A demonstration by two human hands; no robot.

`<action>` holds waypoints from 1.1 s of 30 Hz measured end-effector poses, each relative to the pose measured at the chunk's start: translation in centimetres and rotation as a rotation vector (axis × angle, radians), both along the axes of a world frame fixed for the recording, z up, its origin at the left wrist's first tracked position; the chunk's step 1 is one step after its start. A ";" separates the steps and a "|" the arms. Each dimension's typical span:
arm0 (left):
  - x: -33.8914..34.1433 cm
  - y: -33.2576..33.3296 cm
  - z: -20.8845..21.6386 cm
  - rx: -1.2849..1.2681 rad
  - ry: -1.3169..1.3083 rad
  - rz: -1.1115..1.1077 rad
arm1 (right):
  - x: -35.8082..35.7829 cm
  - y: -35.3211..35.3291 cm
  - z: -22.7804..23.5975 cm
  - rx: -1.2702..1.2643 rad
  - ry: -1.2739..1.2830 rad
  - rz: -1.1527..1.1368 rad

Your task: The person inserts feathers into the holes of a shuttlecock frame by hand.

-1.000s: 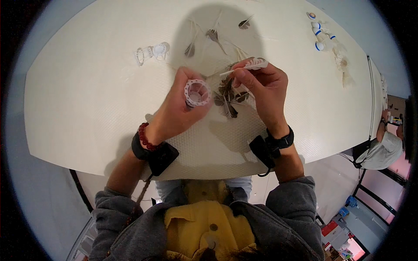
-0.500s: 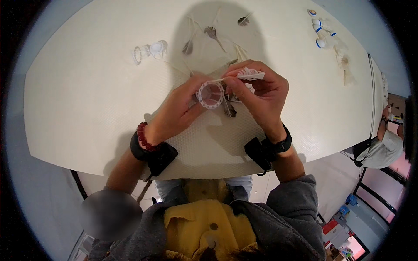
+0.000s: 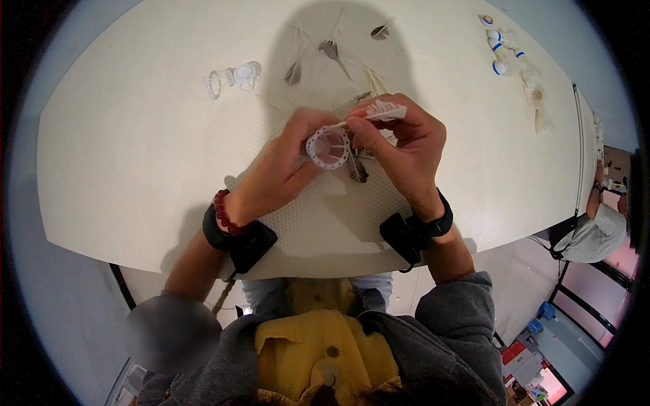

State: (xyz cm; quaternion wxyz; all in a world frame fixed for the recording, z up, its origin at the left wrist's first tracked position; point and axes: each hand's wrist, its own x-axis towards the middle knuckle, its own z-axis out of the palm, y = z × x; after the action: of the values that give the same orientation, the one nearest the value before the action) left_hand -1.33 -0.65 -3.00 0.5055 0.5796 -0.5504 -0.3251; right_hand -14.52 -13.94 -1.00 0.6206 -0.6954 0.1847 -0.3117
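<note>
My left hand (image 3: 281, 155) is wrapped round a white, round plastic frame (image 3: 329, 147) with a ring of small holes along its rim; its open end faces up. My right hand (image 3: 409, 142) pinches a white feather (image 3: 384, 111) between thumb and index finger. The feather's quill end reaches the far side of the rim; whether it sits in a hole cannot be made out. Dark-tipped feathers (image 3: 357, 169) lie on the table beside the frame, partly hidden beneath my right hand.
Farther off lie several loose grey-and-white feathers (image 3: 330, 51). White plastic frame pieces (image 3: 245, 76) rest to the left. At the far right are shuttlecocks (image 3: 500, 66) with blue bands, on the white table (image 3: 135, 169). Another person (image 3: 596, 230) is beyond the right edge.
The feather in my right hand has shifted very slightly left and up. My left hand and the frame stay nearly in place, the frame tilting a little.
</note>
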 end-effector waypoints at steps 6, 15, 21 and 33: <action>-0.6 0.0 -0.6 -0.029 0.173 0.082 | 0.1 -0.2 0.5 -0.315 0.061 -0.057; 0.0 0.2 -1.8 -0.013 0.112 0.038 | 0.0 -0.6 0.7 -0.517 -0.006 0.060; -0.2 0.0 -1.0 -0.033 0.057 0.063 | 0.0 -0.7 0.5 -0.366 0.047 0.144; -0.1 0.0 -0.3 0.013 0.188 -0.002 | 0.0 -0.5 0.7 -0.363 -0.022 0.063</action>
State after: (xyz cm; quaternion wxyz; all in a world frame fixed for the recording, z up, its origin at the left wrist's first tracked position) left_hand -1.47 -0.68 -3.25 0.5510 0.5490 -0.4990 -0.3821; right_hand -14.48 -14.42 -0.27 0.4966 -0.7979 0.0966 -0.3278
